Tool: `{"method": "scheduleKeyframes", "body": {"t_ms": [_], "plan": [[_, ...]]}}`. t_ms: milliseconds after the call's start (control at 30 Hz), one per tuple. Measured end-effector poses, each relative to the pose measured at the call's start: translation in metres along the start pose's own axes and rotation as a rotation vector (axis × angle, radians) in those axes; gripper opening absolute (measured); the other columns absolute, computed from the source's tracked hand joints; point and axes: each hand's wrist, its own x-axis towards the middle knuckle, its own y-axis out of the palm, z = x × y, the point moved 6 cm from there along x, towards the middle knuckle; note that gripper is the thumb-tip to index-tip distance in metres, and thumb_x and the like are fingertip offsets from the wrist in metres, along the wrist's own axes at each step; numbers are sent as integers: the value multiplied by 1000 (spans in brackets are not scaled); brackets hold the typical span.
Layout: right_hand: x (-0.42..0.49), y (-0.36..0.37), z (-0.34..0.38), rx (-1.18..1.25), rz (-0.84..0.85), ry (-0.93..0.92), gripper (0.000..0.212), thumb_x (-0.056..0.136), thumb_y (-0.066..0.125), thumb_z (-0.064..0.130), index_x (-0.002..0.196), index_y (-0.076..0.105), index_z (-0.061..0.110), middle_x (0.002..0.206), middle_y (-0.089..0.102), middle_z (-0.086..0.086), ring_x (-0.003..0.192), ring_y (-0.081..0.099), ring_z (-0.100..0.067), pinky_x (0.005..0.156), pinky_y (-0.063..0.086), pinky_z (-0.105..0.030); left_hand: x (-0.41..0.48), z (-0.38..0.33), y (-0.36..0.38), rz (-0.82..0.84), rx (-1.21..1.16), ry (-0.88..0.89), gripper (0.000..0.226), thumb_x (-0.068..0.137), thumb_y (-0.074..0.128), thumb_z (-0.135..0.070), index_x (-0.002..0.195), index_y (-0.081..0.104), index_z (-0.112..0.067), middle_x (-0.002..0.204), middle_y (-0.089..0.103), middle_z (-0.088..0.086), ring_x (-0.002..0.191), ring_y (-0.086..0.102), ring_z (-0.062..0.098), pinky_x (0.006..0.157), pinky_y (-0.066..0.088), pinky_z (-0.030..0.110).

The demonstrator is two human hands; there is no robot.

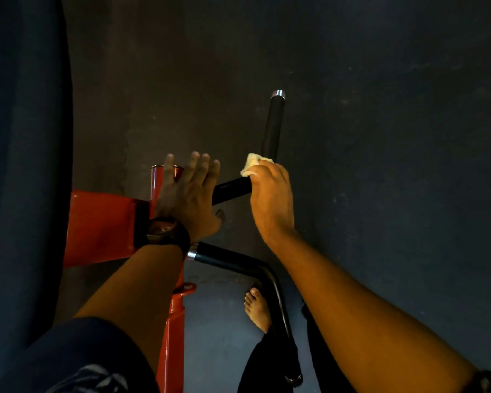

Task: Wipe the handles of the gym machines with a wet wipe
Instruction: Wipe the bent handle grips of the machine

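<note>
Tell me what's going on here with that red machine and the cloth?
A person is cleaning a gym machine. Their right hand grips a pale crumpled wet wipe around the bend of a black angled handle bar. Their left hand, with a dark wristwatch, lies open with straight fingers on the red metal frame where that bar joins. A second black curved handle below has no hand on it.

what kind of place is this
Probably a gym: a red machine frame with black grip handles capped in chrome, a dark upholstered pad on the left, and the right hand pressing a wet wipe to one handle.
</note>
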Motion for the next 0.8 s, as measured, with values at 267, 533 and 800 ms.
{"method": "scheduleKeyframes", "body": {"t_ms": [267,533,800], "plan": [[27,-9,-12,-171,47,251,17,102,47,15,110,60,10,106,65,-7,93,65,-20,70,49,-29,10,23,-4,-33,-80,99,99,71,64,-58,154,34,-14,157,39,9,146,35,27,112,28,54],[57,10,-12,-134,207,250,43,96,47,2,138,52,10,146,46,-13,131,48,-32,103,46,-42,12,26,-5,-84,-129,87,107,67,55,-67,157,30,-14,164,27,6,152,20,23,120,11,54],[62,15,-12,-295,242,224,37,103,44,14,138,51,8,153,41,-12,140,41,-29,107,44,-38,14,25,-11,-79,-149,82,102,74,38,-71,157,28,-13,164,25,8,152,21,24,118,22,57]]}}
